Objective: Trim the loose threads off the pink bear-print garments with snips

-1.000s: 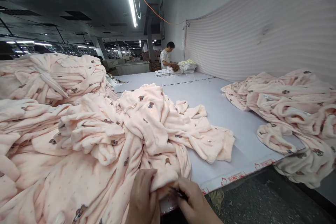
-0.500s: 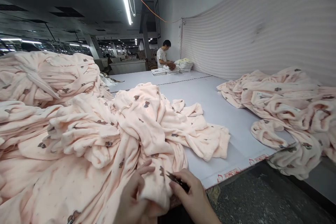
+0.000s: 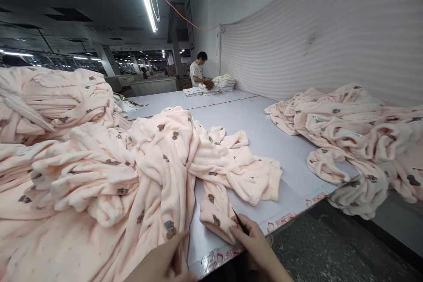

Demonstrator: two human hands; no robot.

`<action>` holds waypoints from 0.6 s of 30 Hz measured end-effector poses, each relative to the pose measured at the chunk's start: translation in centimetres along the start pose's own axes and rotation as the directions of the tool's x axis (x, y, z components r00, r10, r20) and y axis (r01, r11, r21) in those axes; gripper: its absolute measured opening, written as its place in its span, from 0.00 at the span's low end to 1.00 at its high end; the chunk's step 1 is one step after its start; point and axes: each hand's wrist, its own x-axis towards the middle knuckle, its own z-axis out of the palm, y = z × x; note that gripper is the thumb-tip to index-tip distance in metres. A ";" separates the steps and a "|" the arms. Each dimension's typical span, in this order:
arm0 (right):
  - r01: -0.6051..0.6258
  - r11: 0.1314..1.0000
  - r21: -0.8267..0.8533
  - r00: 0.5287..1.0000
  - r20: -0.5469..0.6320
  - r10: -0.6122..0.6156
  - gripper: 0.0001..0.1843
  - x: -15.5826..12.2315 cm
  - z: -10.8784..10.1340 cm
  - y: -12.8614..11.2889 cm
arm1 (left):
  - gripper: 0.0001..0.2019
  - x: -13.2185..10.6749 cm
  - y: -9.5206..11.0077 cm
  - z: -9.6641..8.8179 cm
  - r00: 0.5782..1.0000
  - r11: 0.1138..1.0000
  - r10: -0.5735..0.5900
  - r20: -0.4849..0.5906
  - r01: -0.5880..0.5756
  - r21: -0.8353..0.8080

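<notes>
Here at the lower centre-right, the right hand (image 3: pixel 251 239) has its fingers curled closed around a dark pointed tool (image 3: pixel 239 219), right at the edge of a pink printed sleeve (image 3: pixel 216 215) lying on the pale table (image 3: pixel 254 119), low in the middle of the frame! Over at bottom centre, the left hand (image 3: pixel 161 261) is blurred against the pink garment heap (image 3: pixel 165 158) that fills the left and centre, and whether its fingers pinch cloth I cannot tell, while more pink garments (image 3: pixel 350 123) spill over the table edge at right.
</notes>
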 end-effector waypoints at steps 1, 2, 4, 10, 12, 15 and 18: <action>0.000 0.999 0.034 1.000 0.023 -0.001 0.11 0.0 -0.4 -0.6 | 0.31 1.0 0.8 1.5 0.995 0.996 0.030 -0.096 -0.022 0.085; 0.004 0.998 0.065 0.999 0.039 -0.007 0.11 0.0 -0.6 -1.2 | 0.30 2.1 1.7 2.9 0.981 0.984 0.080 -0.174 -0.050 0.171; 0.023 0.993 0.117 0.998 0.061 -0.030 0.11 -0.1 -0.8 -2.5 | 0.24 4.0 3.5 5.0 0.954 0.938 0.203 -0.219 -0.125 0.325; -0.007 0.977 0.213 0.979 -0.198 0.051 0.17 -1.4 -0.2 -2.7 | 0.11 6.3 5.4 6.1 0.978 0.983 0.169 -0.124 -0.159 0.090; -0.002 0.991 0.134 0.949 -0.312 0.044 0.21 -2.3 1.0 -1.5 | 0.10 6.2 5.0 5.9 0.987 0.986 0.114 -0.117 -0.126 -0.105; 0.080 0.996 0.037 0.931 -0.360 -0.061 0.26 -3.1 3.3 -0.4 | 0.08 5.9 4.3 6.0 0.993 0.913 0.063 -0.102 -0.099 -0.396; 0.181 0.983 -0.022 0.897 -0.405 -0.174 0.23 -3.0 4.6 -1.0 | 0.15 5.5 3.7 6.5 0.993 0.834 0.031 -0.116 -0.090 -0.544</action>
